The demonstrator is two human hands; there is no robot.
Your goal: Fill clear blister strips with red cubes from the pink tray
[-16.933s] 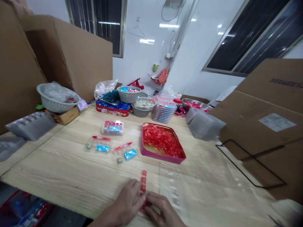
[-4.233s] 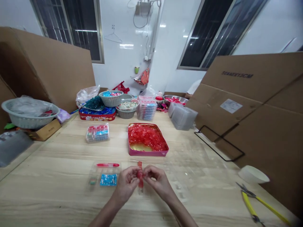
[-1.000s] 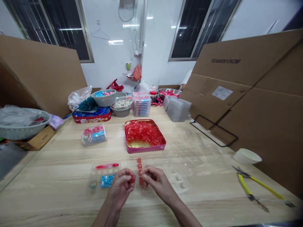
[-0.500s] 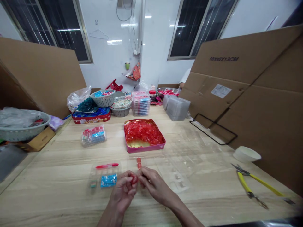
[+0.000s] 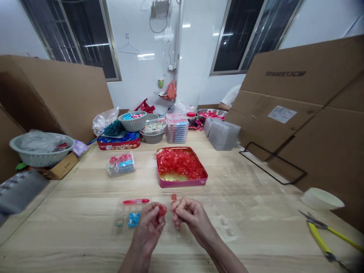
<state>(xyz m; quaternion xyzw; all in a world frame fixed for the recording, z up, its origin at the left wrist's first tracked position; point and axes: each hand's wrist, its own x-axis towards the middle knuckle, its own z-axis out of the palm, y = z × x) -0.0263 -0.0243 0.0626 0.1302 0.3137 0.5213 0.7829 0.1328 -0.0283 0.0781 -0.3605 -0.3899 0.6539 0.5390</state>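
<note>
Pinching glossy, translucent red pieces (image 5: 162, 210) in left fingers (image 5: 151, 215), right fingers (image 5: 185, 214) pressed together

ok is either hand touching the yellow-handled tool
No, the yellow-handled tool lies on the table off to the right, well apart from both the left hand and the right hand.

Tabletop (image 5: 146, 167) offered passage just left of the pink tin (image 5: 183, 183), but stacked cases (image 5: 176, 129) stood behind the tin.
</note>
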